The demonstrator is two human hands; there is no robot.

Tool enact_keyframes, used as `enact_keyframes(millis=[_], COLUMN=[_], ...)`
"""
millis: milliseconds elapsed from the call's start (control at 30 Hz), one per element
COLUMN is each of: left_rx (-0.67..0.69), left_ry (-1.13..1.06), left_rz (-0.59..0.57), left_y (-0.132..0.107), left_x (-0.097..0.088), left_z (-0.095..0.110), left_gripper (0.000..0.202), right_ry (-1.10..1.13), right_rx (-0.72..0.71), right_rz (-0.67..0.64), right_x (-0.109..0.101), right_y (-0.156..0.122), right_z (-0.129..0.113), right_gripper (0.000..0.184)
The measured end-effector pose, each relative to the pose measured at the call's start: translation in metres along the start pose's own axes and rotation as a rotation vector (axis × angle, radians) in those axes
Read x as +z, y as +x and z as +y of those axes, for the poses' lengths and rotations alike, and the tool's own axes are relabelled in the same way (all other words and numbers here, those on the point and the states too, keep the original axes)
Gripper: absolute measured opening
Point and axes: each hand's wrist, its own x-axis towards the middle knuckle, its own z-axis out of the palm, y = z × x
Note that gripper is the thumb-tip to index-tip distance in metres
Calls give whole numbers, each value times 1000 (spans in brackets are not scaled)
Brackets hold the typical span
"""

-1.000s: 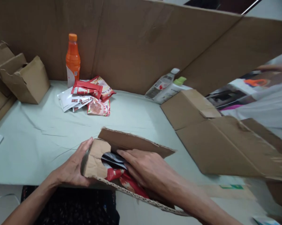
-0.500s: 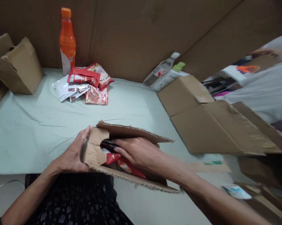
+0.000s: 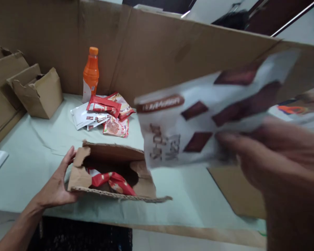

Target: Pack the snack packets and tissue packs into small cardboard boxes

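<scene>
My left hand grips the left end of a small open cardboard box, thumb and fingers around its torn edge. Inside the box lies a crumpled red snack packet, with a bit of white packaging beside it. My right hand pinches a white snack packet printed with dark brown diamond shapes. That packet is raised close to the camera, right of the box and apart from it; motion blurs part of it and the hand.
Behind the box are a pile of red and white snack packets and an orange drink bottle. Small cardboard boxes stand at left. A cardboard wall closes the back. Another box is partly hidden at right.
My right hand has come out of the box with the white snack packet and moved up and right. The view has shifted; my left hand stays on the box.
</scene>
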Motion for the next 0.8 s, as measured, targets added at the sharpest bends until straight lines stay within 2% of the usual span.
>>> enact_keyframes(millis=[33,100,233,333,400,433,500,533,633,700,733,800], left_rx=[-25,-61,-67,-55,-48,-43,-29,-22,-2,-1,-3,-13], left_ry=[28,64,89,69,48,34,7,-6,-43,-82,-103,-130], left_rz=[31,70,81,64,60,59,49,36,-11,-30,-37,-40], left_y=[-3,-7,-12,-11,-10,-10,-9,-8,-5,-3,-2,-3], left_x=[-5,-11,-8,-5,-4,-4,-4,-5,-7,-8,-8,-7], left_z=[-4,-12,-18,-19,-20,-20,-20,-20,-19,-19,-19,-18], left_gripper=[120,122,127,127,128,129,128,126,123,122,122,122], right_ry=[-7,-77,-373,-371,-303,-267,-210,-195,-54,211,280,308], right_rx=[8,-9,-25,-76,-135,-154,-148,-126,-90,-142,-190,-260], right_rz=[49,77,-41,-188,-288,-326,-355,-349,-290,-251,-323,-647], right_x=[9,39,128,189,214,221,218,208,154,111,93,74], right_y=[20,64,136,155,152,148,134,125,91,67,56,37], right_z=[3,10,21,27,30,31,31,29,12,-11,-23,-47], right_gripper=[10,13,22,27,24,24,27,29,29,23,20,21])
